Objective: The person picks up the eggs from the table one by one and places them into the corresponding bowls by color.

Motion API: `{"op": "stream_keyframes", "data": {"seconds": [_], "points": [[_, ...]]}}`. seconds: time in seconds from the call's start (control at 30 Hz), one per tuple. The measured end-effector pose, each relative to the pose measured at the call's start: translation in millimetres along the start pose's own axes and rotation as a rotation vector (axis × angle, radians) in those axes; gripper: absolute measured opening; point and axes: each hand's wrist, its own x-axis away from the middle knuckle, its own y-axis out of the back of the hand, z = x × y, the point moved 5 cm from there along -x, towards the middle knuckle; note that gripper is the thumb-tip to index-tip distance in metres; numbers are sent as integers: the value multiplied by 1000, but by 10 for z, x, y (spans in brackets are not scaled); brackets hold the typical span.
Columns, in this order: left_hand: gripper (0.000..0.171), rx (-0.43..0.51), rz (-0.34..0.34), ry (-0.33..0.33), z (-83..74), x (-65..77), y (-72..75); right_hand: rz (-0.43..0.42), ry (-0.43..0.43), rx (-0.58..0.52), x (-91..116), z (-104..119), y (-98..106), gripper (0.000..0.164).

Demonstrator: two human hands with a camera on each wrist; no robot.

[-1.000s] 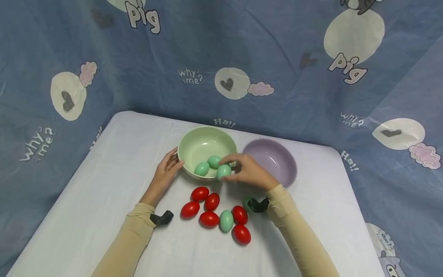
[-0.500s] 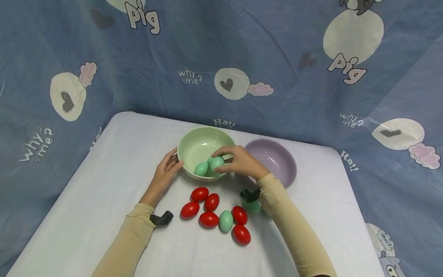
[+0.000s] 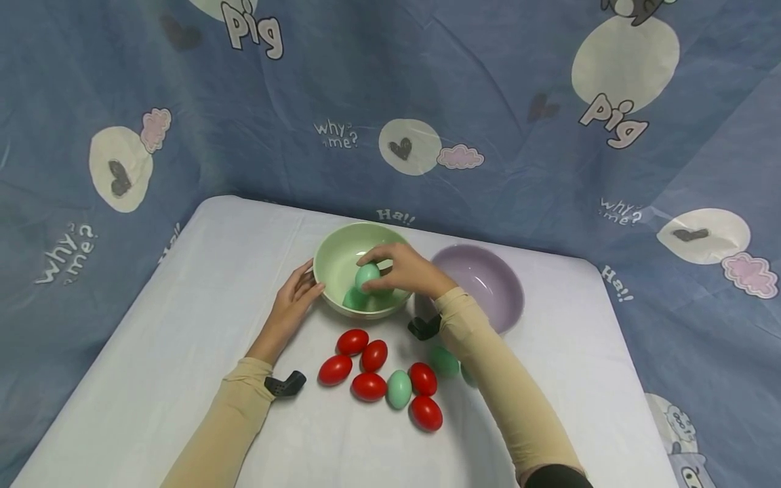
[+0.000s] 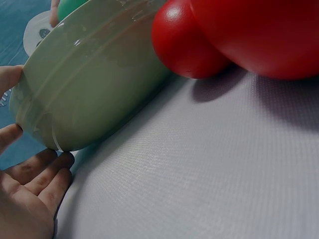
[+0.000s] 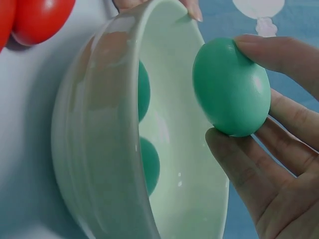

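Note:
My right hand (image 3: 410, 270) pinches a green toy egg (image 3: 367, 276) between thumb and fingertips, above the inside of the light green bowl (image 3: 334, 254). In the right wrist view the held egg (image 5: 232, 87) is apart from the bowl wall, and two more green eggs (image 5: 150, 164) lie in the bowl, partly hidden by its rim. My left hand (image 3: 291, 305) touches the bowl's left side. In the left wrist view its fingers (image 4: 47, 174) are spread, fairly straight, with fingertips against the outer wall.
A purple bowl (image 3: 497, 288) stands right of the green one, partly behind my right arm. Several red eggs (image 3: 369, 387) and a green egg (image 3: 399, 390) lie on the white table (image 3: 244, 237) in front. Other green eggs (image 3: 444, 362) sit by my right forearm, one partly covered.
My right hand has carried the green egg leftward from the green bowl's right front rim to over its inside. Green eggs beside my right forearm have come into view. The left hand has stayed still.

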Motion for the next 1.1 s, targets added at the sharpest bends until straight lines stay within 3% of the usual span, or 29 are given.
{"op": "stream_keyframes", "data": {"seconds": [0.53, 1.1], "points": [[66, 37, 7, 2, 10, -4, -9, 73, 12, 174, -350, 12, -41, 43], [66, 52, 16, 6, -12, 7, -6, 156, -1, 206, -618, -41, -168, 43]]}}
